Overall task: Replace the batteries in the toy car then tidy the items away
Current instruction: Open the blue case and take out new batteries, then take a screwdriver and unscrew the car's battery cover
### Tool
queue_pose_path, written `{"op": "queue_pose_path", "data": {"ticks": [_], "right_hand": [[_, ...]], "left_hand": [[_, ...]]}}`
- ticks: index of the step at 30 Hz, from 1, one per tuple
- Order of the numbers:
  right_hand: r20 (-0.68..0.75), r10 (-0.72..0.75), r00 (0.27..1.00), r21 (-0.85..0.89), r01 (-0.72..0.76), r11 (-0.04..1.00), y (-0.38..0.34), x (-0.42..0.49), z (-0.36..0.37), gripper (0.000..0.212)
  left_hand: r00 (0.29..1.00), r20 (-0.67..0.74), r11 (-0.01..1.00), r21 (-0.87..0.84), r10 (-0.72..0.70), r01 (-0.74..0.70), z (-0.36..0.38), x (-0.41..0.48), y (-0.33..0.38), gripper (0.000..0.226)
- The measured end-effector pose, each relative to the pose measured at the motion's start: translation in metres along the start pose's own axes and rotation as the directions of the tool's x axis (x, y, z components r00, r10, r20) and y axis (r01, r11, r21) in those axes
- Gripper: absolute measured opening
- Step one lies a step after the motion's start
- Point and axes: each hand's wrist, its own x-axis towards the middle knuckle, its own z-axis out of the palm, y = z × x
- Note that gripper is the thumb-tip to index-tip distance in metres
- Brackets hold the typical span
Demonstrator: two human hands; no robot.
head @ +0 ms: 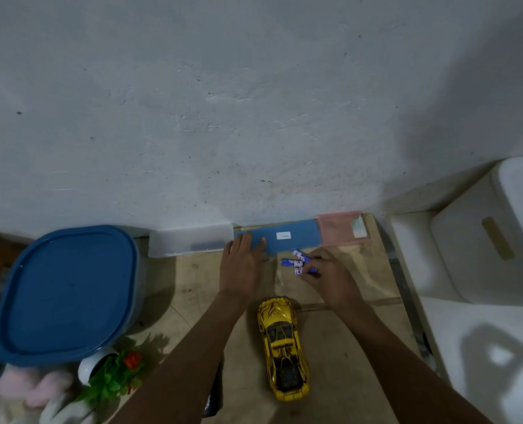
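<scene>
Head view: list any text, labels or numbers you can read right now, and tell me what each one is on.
White sticker on the blue box by the wall: a short row of digits, upside down to the camera, too blurred to read for sure.
Batteries at the right hand: red and blue brand lettering on white bands, too small to read.
Gold toy car: no readable text.
Blue lid and pink box: none visible.

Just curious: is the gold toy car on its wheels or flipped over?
Upright: the gold toy car shows its roof and windows, resting on the table.
</scene>
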Motion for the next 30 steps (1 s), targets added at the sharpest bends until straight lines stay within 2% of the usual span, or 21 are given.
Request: {"op": "queue_pose_path", "data": {"ticks": [2, 5, 8, 10, 11, 13, 16, 19, 24, 27, 30], "right_hand": [[0.011, -0.029, 1.0, -0.007, 0.029, 1.0, 0.001, 0.002, -0.001, 0.02], [0.034, -0.091, 0.995, 0.0, 0.091, 0.996, 0.001, 0.005, -0.003, 0.033], [-0.042, -0.09, 0.995, -0.088, 0.086, 0.992, 0.002, 0.003, -0.006, 0.039], [-0.103, -0.05, 0.993, -0.114, 0.038, 0.993, 0.004, 0.002, -0.007, 0.037], [-0.099, -0.007, 0.995, -0.087, -0.001, 0.996, 0.004, 0.002, -0.007, 0.035], [-0.044, 0.05, 0.998, -0.014, -0.05, 0.999, 0.006, 0.005, -0.008, 0.031], [0.017, 0.014, 1.0, -0.002, -0.014, 1.0, 0.007, 0.009, -0.007, 0.029], [0.001, 0.024, 1.0, 0.08, -0.024, 0.997, 0.004, 0.014, -0.006, 0.028], [-0.088, 0.087, 0.992, 0.19, -0.069, 0.979, -0.004, 0.017, 0.0, 0.032], [-0.128, 0.08, 0.989, 0.189, -0.055, 0.98, -0.005, 0.015, 0.004, 0.027], [-0.147, 0.065, 0.987, 0.179, -0.038, 0.983, -0.005, 0.012, 0.006, 0.02]], "left_hand": [[1.0, 0.005, 1.0, 0.013, 0.012, -0.012, -0.001, 0.001, 0.0, 0.047], [1.0, 0.009, 1.0, 0.013, -0.009, 0.009, -0.002, 0.001, 0.001, 0.05], [0.997, -0.078, 0.998, -0.049, 0.021, -0.025, -0.002, -0.005, 0.003, 0.046], [0.989, -0.122, 0.992, -0.087, 0.082, -0.093, 0.0, -0.011, 0.009, 0.035], [0.989, -0.108, 0.988, -0.1, 0.103, -0.114, 0.0, -0.012, 0.013, 0.029], [0.998, -0.014, 0.989, -0.134, 0.064, -0.065, -0.001, -0.011, 0.023, 0.03], [0.998, 0.059, 0.986, -0.168, 0.007, 0.003, 0.003, -0.003, 0.032, 0.033], [0.995, 0.088, 0.968, -0.242, -0.047, 0.067, 0.006, 0.003, 0.037, 0.03], [0.981, 0.105, 0.848, -0.493, -0.166, 0.196, 0.009, 0.006, 0.041, 0.026], [0.976, 0.081, 0.763, -0.612, -0.202, 0.209, 0.007, 0.005, 0.045, 0.028], [0.978, 0.081, 0.725, -0.661, -0.19, 0.195, 0.004, 0.0, 0.048, 0.03]]}}
